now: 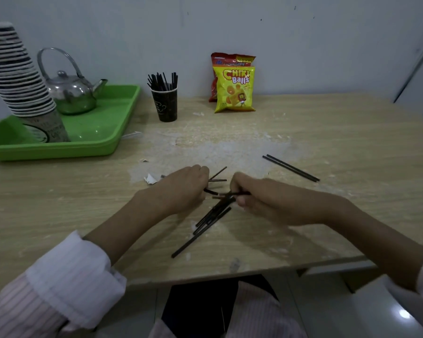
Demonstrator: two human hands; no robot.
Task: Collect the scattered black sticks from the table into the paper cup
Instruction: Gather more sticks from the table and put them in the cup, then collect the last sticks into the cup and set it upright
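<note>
A dark paper cup [164, 104] stands upright at the back of the wooden table [327, 132], with several black sticks standing in it. Several more black sticks [211, 219] lie bunched near the table's front edge. My right hand [257, 200] is closed on the upper ends of that bunch. My left hand [181, 186] rests palm down just left of it, fingers curled over a few stick ends that poke out to the right. Two black sticks [291, 168] lie side by side, apart, to the right.
A green tray [103, 140] at the back left holds a steel kettle [71, 91] and a tall leaning stack of paper cups [17, 76]. Two snack bags [233, 86] lean against the wall. Scraps of white paper [150, 178] lie left of my left hand.
</note>
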